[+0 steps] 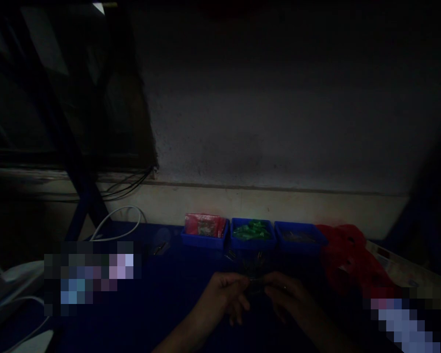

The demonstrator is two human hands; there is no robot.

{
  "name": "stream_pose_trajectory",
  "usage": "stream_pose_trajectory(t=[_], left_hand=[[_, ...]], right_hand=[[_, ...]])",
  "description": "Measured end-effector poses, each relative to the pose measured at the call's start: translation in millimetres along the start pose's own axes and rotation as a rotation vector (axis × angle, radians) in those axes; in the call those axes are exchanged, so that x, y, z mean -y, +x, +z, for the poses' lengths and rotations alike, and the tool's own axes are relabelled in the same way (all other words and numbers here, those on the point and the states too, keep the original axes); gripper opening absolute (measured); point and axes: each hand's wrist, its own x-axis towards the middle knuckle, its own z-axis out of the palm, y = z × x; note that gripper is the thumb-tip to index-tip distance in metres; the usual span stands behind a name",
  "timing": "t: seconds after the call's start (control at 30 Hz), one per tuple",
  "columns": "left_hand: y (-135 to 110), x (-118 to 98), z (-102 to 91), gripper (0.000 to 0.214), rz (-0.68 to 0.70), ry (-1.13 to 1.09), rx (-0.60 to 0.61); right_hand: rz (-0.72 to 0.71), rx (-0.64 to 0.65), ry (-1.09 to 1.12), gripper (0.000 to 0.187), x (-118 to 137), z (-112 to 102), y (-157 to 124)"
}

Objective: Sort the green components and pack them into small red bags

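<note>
Low in the dim head view, my left hand (222,296) and my right hand (290,294) face each other over the blue tabletop (150,304). The thumb and forefinger of each are pinched together. Between the fingertips is a small dark piece (256,283), too dim to name. The other fingers of my left hand curl loosely below. Just beyond my hands lie several small thin shiny pieces (259,256), their kind unclear.
Along the wall stand a blue bin with red packets (206,225), a blue bin with green packets (253,230) and a blue bin with small thin parts (299,235). Red translucent material (347,255) lies to the right. A white cable (121,208) loops at the left.
</note>
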Motion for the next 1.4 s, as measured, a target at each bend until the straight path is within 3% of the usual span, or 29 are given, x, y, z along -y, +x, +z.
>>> stream_pose_trajectory(t=[0.23, 0.47, 0.63, 0.9, 1.17, 1.4], left_hand=[[-5.8, -6.2, 3.5, 0.037, 0.037, -0.202, 0.027], [-0.5, -2.1, 2.7, 0.029, 0.096, 0.003, 0.029], [-0.9, -1.4, 3.1, 0.022, 0.12, 0.011, 0.015], [-5.5, -6.7, 8.2, 0.014, 0.162, 0.063, -0.06], [-5.7, -1.6, 5.9, 0.017, 0.187, 0.122, -0.005], [-8.5, -6.1, 9.3, 0.023, 0.222, 0.158, -0.076]], right_hand=[[0.061, -0.052, 0.193, 0.032, -12.9, -0.7, 2.3], [-0.051, -0.043, 0.022, 0.014, 4.8, 2.4, -2.5], [-0.033, -0.056, 0.051, 0.023, 3.1, 3.2, -3.6], [-0.039, -0.076, 0.001, 0.019, 12.0, 6.5, -4.7], [-0.073, -0.12, -0.111, 0.022, 9.5, 5.3, -6.8], [-0.12, -0.1, -0.189, 0.02, 6.1, 6.8, -8.7]])
